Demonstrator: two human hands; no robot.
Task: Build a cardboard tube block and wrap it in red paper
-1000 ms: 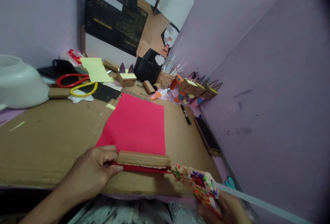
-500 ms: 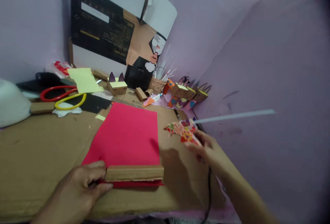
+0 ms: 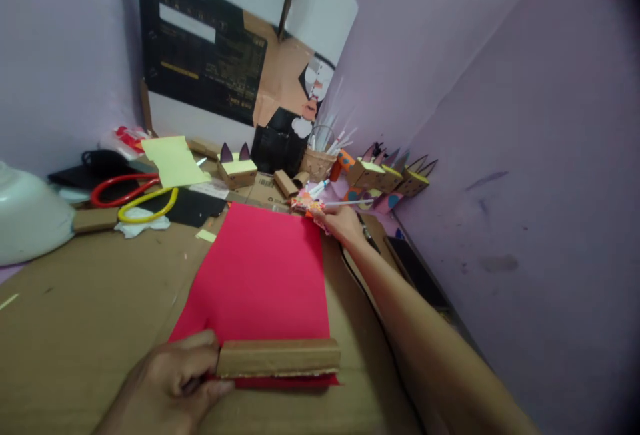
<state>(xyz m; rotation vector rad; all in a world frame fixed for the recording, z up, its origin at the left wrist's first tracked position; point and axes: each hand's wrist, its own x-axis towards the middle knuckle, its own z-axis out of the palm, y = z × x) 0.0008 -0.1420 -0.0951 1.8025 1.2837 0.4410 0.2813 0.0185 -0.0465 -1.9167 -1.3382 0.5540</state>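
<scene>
A red paper sheet [image 3: 260, 275] lies on a brown cardboard work surface [image 3: 85, 301]. A long brown cardboard block [image 3: 279, 357] rests across the sheet's near edge. My left hand [image 3: 170, 385] is closed on the block's left end, fingers pinching it against the paper. My right hand [image 3: 343, 223] is stretched out to the sheet's far right corner. It grips a flower-patterned glue gun [image 3: 306, 203] with a thin clear stick [image 3: 350, 202] pointing right. The gun's black cord [image 3: 357, 281] trails along my right forearm.
Red and yellow scissors [image 3: 133, 195], a pale yellow sheet [image 3: 173, 160] and a white bowl [image 3: 25, 218] sit at the left. Small cardboard boxes with ears [image 3: 387, 178], a basket of sticks [image 3: 320, 161], a black marker and a dark phone [image 3: 413, 268] line the right wall.
My right hand carried the flowered glue gun up from the near edge and out to the far right corner of the red sheet. The left hand stayed on the block.
</scene>
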